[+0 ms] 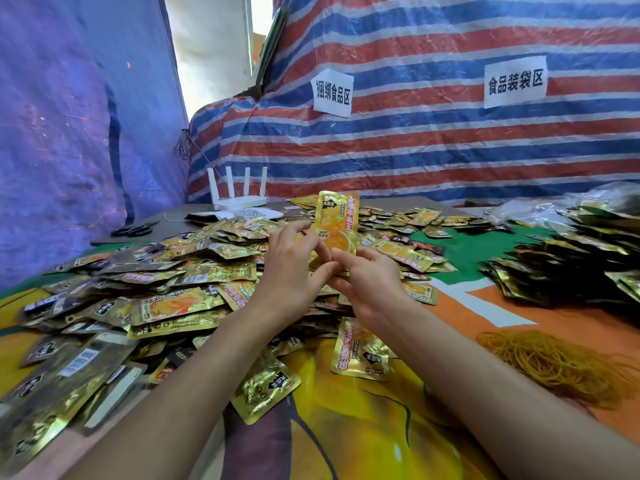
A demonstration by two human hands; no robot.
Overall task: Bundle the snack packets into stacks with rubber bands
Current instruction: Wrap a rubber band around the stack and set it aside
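Head view:

- The left hand [294,268] and the right hand [367,282] meet above the middle of the table [460,317], which is covered by a colourful printed cloth.
- An upright gold-and-orange snack packet [337,223] is held between both hands, printed face toward the camera, raised above the heap.
- Left hand: fingers curved against the packet's left edge, thumb near its lower end, pinching it.
- Right hand: fingers and thumb curled round the packet's bottom edge, pinching it. The fingertips of both hands touch there.
- A heap of loose gold snack packets [156,289] covers the left and far-centre part of the table.
- Two single packets [360,351] lie flat near the forearms, one under the right wrist.
- A pile of tan rubber bands [554,365] lies on the table right of the right forearm.
- Packets in stacked rows [571,258] occupy the far right; whether they are banded cannot be told.
- A white router [239,195] and black scissors [133,230] sit at the far left edge.
- A striped tarpaulin [415,150] behind the table carries two paper labels [332,93].
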